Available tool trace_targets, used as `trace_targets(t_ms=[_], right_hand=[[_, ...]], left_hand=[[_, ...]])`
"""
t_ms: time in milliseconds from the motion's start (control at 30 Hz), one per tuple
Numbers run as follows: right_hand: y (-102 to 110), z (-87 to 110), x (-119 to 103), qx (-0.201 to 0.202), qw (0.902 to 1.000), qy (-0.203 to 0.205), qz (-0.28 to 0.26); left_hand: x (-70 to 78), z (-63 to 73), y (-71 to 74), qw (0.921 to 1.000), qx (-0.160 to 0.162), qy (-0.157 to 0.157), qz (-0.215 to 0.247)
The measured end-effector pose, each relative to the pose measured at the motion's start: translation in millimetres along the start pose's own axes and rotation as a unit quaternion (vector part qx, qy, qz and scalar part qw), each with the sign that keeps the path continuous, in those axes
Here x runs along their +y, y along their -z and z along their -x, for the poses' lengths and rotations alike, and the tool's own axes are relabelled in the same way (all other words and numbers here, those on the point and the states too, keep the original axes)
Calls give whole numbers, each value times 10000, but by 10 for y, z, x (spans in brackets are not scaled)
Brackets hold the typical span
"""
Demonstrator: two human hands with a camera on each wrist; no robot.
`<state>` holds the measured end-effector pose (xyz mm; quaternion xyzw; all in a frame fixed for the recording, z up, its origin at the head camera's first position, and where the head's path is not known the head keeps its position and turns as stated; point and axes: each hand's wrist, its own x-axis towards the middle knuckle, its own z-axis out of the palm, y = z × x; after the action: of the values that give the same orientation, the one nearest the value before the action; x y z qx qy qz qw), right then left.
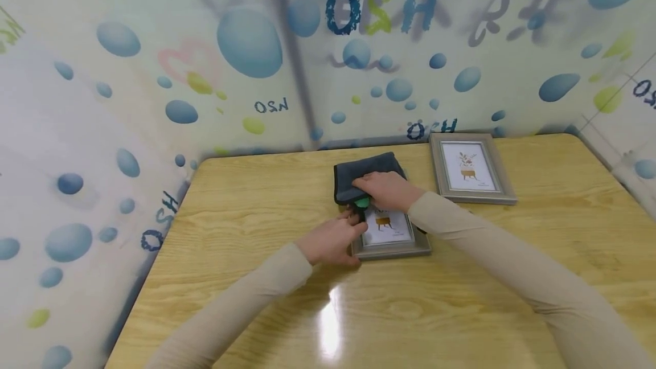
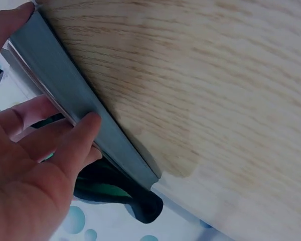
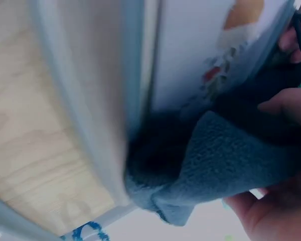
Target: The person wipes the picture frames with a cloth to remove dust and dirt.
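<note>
A dark grey cloth (image 1: 353, 172) with a black edge covers the upper part of a picture frame (image 1: 394, 251) on the table. My right hand (image 1: 390, 191) holds the cloth, pressing it over the frame; in the right wrist view, thumb and fingers pinch the fuzzy folded cloth (image 3: 226, 155). My left hand (image 1: 333, 240) grips the frame's left side. Close up in the left wrist view, the fingers of my left hand (image 2: 45, 150) lie along the frame's silvery side (image 2: 75, 85). A printed potted plant shows in the frame's lower half; the cloth hides the rest.
A second, similar picture frame (image 1: 504, 189) lies behind and to the right, near the table's back edge. The wood-grain table (image 1: 246, 209) meets walls (image 1: 328, 90) patterned with blue and green drops at the back and left.
</note>
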<state>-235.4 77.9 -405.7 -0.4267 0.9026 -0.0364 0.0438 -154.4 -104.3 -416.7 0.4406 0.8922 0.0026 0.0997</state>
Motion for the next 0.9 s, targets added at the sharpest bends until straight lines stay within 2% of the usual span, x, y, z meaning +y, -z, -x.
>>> trace_targets(t_ms=[167, 300, 433, 533, 733, 900], right_hand=[[12, 237, 155, 139, 9998, -34, 110], [20, 464, 277, 262, 9989, -284, 274], [13, 578, 300, 338, 9980, -456, 271], [5, 544, 242, 333, 9986, -399, 104], [-12, 303, 64, 337, 9989, 46, -325], [-44, 221, 54, 375, 9979, 184, -500]], left_hand=[[19, -29, 13, 9997, -119, 173, 87], [43, -19, 25, 9990, -210, 366, 176], [64, 1, 17, 9989, -223, 346, 243], [73, 17, -6, 9994, -131, 232, 241], [56, -3, -24, 10000, 56, -14, 48], [77, -17, -4, 10000, -73, 23, 33]])
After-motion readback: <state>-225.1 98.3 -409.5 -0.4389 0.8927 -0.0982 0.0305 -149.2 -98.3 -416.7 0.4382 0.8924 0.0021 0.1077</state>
